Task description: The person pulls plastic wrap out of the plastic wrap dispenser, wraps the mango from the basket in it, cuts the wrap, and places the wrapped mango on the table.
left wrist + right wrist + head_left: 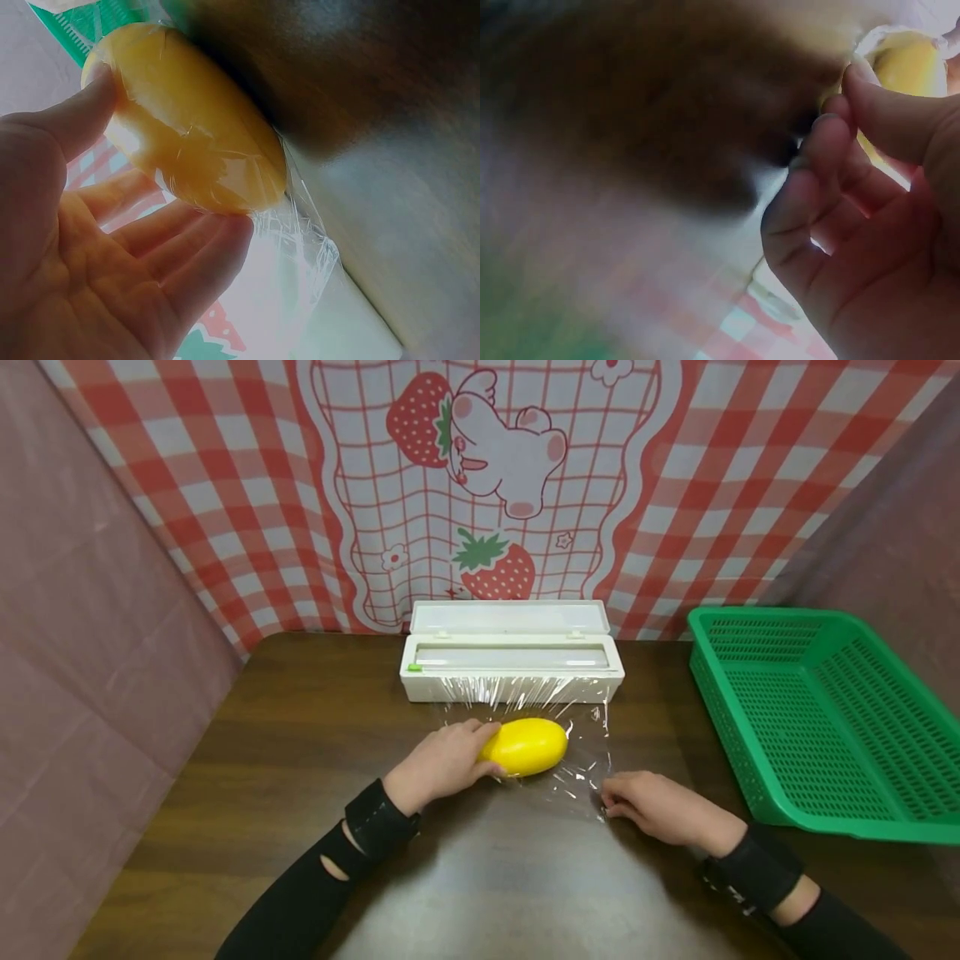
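A smooth, oval yellow fruit (531,746) lies on the table, with clear cling film (588,760) around it; its exact kind is unclear. My left hand (444,762) grips the fruit's left end, thumb on one side and fingers on the other. In the left wrist view, film clings in wrinkles over the yellow fruit (195,127). To the right, my right hand (660,806) pinches the near right corner of the film between thumb and fingers. Behind the fruit, the film stretches from a white cling film dispenser (420,691), whose lid stands raised.
A green plastic basket (806,822) stands on the right of the brown wooden table (300,735). A small green slider (415,667) sits at the dispenser's left end. Behind the table hangs a red-and-white checked cloth (247,485).
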`<state>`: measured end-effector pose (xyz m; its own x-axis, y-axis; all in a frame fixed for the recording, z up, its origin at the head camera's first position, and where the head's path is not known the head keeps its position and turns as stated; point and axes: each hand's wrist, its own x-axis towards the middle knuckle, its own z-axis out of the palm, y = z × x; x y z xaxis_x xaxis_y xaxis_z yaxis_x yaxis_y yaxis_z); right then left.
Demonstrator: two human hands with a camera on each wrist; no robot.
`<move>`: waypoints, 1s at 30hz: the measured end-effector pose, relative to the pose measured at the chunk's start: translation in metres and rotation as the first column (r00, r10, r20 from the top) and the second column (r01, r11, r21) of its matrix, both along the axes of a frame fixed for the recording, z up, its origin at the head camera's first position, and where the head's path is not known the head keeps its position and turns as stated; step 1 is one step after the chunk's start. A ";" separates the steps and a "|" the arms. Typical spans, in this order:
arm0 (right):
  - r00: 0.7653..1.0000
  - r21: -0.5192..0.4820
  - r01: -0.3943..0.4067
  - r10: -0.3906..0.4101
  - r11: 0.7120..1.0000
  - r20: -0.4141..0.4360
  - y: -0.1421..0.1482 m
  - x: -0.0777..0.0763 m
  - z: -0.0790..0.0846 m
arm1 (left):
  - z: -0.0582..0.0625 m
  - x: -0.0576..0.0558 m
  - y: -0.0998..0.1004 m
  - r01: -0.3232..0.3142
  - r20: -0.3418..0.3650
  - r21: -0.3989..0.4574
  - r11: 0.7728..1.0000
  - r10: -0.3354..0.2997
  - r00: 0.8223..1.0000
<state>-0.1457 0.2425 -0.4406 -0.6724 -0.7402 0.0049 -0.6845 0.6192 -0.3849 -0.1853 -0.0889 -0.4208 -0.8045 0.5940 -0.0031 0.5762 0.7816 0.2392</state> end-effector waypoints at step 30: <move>0.968 -0.351 0.199 -0.127 0.915 0.219 -0.010 -0.015 0.032 | 0.003 0.004 0.001 0.033 -0.032 0.016 0.999 -0.033 0.999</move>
